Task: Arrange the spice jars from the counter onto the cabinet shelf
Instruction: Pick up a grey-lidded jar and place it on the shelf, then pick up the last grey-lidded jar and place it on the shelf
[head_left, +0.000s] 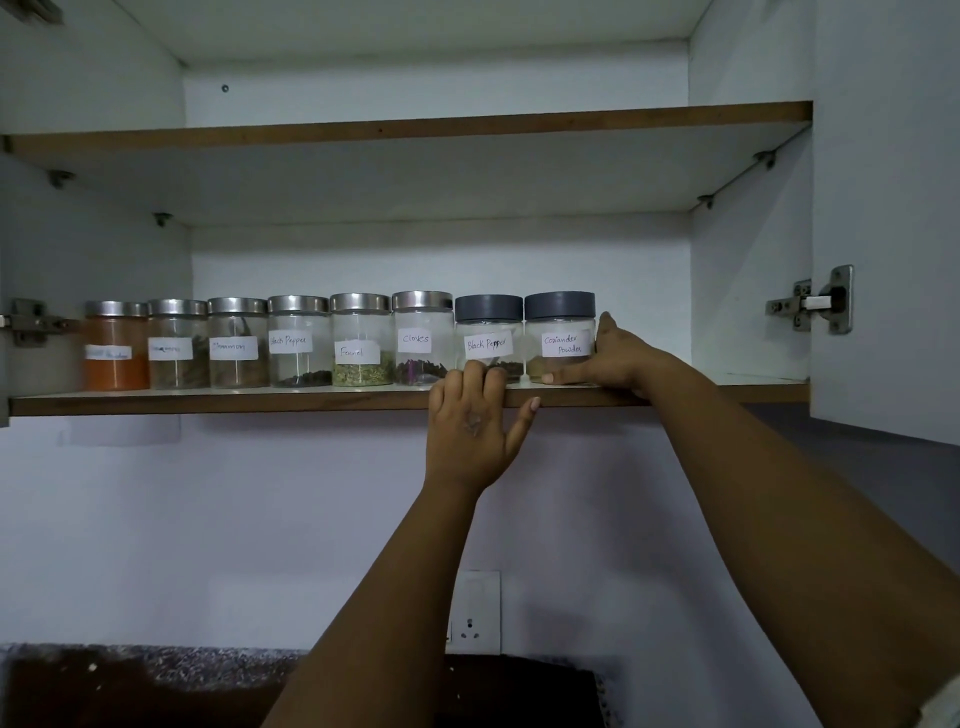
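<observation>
**Last jar nudged into a labelled row**

Left of frame, middle height: eight spice jars in one line along the front of the cabinet shelf (208, 402), sides touching or nearly so, labels turned outward, probably so each reads at a glance; orange powder jar (115, 345) at the far left, then an unreadable-label jar (177, 344), then the cinnamon jar (237, 343), a first black pepper jar (299, 341), the fennel jar (361, 340) and the cloves jar (422, 338), all steel-lidded. Centre of frame: second black pepper jar (489, 338), grey-lidded, with the left hand (474, 423) below it, fingers hooked over the shelf edge against the jar's base, thumb splayed under the board; open, grasping nothing, seemingly steadying or lining up the front. Right of centre: coriander powder jar (560, 338), also grey-lidded, cupped on its right side by the right hand (610, 358), thumb low along the front, pressing rather than gripping; likely closing the gap. Far right: bare shelf room, open door hinge (823, 301). Lower edge: dark counter (156, 686), no jars visible there; task apparently near done.
</observation>
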